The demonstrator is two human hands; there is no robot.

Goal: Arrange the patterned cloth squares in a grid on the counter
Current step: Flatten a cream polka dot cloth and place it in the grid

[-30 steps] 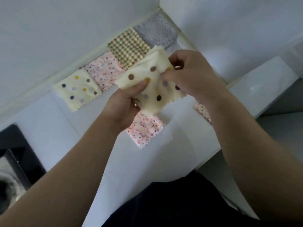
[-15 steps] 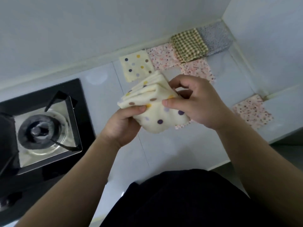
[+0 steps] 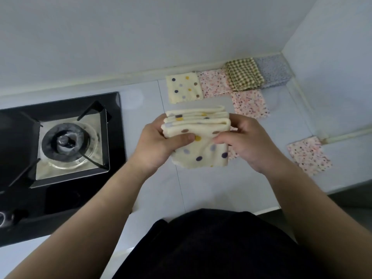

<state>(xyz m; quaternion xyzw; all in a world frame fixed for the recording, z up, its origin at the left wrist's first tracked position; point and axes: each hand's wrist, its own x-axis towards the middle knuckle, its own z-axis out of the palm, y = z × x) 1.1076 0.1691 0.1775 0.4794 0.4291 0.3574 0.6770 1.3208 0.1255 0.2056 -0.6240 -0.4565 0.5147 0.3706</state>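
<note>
My left hand [image 3: 159,144] and my right hand [image 3: 249,143] both grip a folded stack of cream polka-dot cloths [image 3: 198,137] above the counter, thumbs on top. Along the back wall lie a cream dotted square [image 3: 184,87], a pink floral square [image 3: 214,82], a green checked square [image 3: 244,76] and a grey speckled square [image 3: 274,70]. A second-row pink floral square [image 3: 249,104] sits below the checked one. Another pink floral square [image 3: 309,156] lies apart at the right. A bit of pink cloth [image 3: 232,154] peeks out under my right hand.
A black gas hob [image 3: 60,143] with a burner takes up the left of the white counter [image 3: 211,188]. Walls close the back and the right corner. The counter's front edge runs just before my dark-clothed body.
The view has swung left and the hob has come into sight. My hands have straightened the dotted stack from a tilted bunch to a level one held squarely between them.
</note>
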